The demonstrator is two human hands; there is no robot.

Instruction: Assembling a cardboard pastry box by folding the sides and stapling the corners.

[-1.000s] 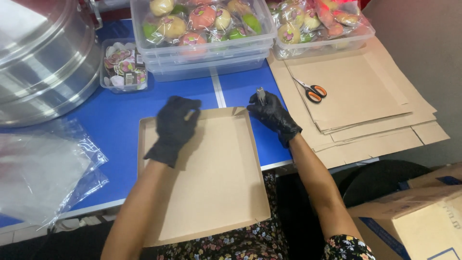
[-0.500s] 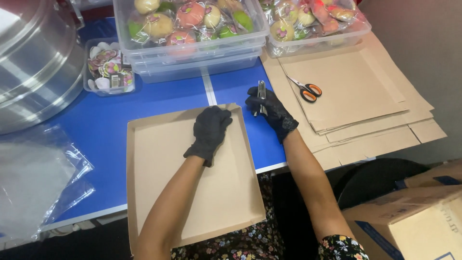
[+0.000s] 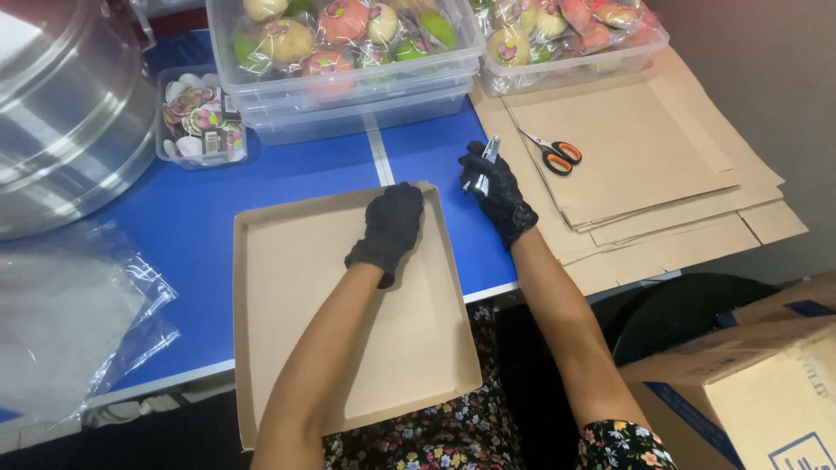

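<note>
Left hand shifted right, stapler upright

Left hand, black-gloved, lies palm down inside the cardboard tray, at its far right corner. Right hand, gloved, is fisted just beyond that corner.

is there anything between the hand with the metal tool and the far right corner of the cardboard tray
Nothing visible. The right hand holds the metal tool just right of the cardboard tray, with only bare blue table between. The left hand rests inside that corner. The scissors lie farther right on the flat cardboard sheets.
</note>
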